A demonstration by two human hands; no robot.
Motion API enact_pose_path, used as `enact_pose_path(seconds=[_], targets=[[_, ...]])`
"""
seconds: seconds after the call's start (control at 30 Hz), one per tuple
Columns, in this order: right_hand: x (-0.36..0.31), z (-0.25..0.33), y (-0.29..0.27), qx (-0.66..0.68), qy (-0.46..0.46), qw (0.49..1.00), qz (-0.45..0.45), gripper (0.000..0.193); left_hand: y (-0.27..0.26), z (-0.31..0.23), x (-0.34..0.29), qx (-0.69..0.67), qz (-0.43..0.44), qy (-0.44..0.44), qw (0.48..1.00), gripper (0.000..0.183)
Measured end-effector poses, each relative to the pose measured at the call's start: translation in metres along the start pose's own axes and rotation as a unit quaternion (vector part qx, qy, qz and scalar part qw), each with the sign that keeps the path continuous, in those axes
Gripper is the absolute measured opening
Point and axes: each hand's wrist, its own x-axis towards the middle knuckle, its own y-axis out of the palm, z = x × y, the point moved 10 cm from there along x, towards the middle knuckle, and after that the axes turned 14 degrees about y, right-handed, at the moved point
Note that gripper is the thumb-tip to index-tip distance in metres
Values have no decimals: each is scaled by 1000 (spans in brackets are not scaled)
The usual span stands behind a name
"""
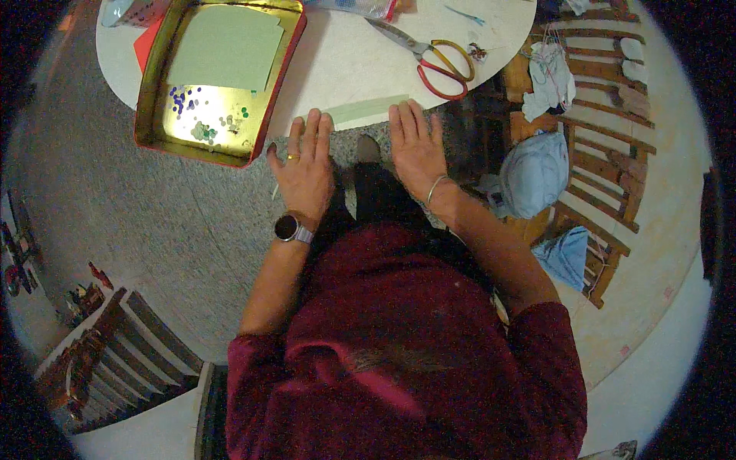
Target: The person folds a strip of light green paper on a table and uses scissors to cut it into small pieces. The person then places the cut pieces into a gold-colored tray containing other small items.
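A narrow pale green paper strip (368, 110) lies along the near edge of the white round table (337, 69). At its left end rests my left hand (305, 161), fingers stretched out and nothing in it. My right hand (418, 149) lies flat by the strip's other end, its fingers also extended and holding nothing. Left of my left hand stands a golden tin tray (153, 115) with a red rim. Inside it are green paper sheets (222, 50), purple dots (180, 98) and small green pieces (204, 132).
Scissors (437, 65) with red and yellow handles lie at the table's right, near a small dark pile (477, 51). A plastic packet (356, 6) sits at the far edge. A wooden bench (606, 176) at right bears a light blue bag (534, 175) and cloths.
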Motion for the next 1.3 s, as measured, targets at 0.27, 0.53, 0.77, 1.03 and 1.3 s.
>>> enact_pose_path(seconds=[0.27, 0.53, 0.77, 1.03, 1.3], targets=[[10, -20, 12, 132, -6, 986, -106, 30, -8, 7, 2, -29, -66, 63, 995, 60], [22, -26, 19, 150, -11, 986, -75, 24, -17, 13, 11, -50, -131, 101, 985, 40], [24, -28, 21, 155, -25, 985, -72, 21, -17, 15, 12, -61, -134, 103, 984, 33], [26, -30, 22, 178, -30, 983, -46, 23, -12, 19, 10, -85, -122, 99, 984, 40], [27, -28, 14, 218, -27, 975, -18, 18, -20, 19, 16, -98, -113, 86, 985, 34]])
